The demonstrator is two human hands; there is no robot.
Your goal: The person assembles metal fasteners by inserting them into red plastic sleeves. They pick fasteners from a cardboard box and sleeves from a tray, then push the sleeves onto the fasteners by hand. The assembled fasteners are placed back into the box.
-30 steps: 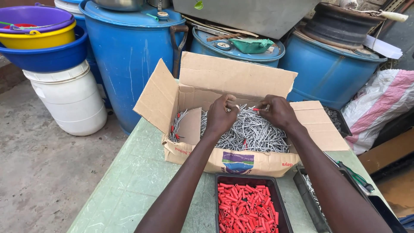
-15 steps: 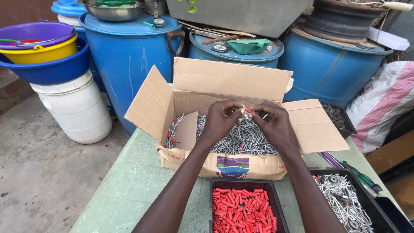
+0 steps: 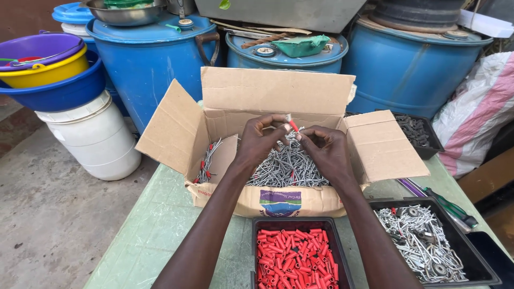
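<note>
Head view: both hands meet over the open cardboard box [image 3: 278, 96]. The left hand [image 3: 261, 143] and right hand [image 3: 324, 152] pinch together on a small red plug and screw [image 3: 292, 124], held just above the heap of grey screws [image 3: 286, 166] that fills the box. Both sets of fingers are closed on that little piece, fingertips nearly touching.

As I judge it, the piece could slip from so fine a pinch and drop into the heap below, where a thin grey shank would be hard to pick out. The sharp screw points could also prick a fingertip.

The box is soft brown card with flaps splayed outward, standing on a pale green tabletop [image 3: 155, 230]. The screws are slim, metallic and tangled. Near the person, a black tray [image 3: 256, 251] holds smooth red plastic plugs, short and tubular; a second black tray [image 3: 471, 257] to the right holds silver screws and washers. Behind stand round blue plastic drums [image 3: 150, 59].
</note>
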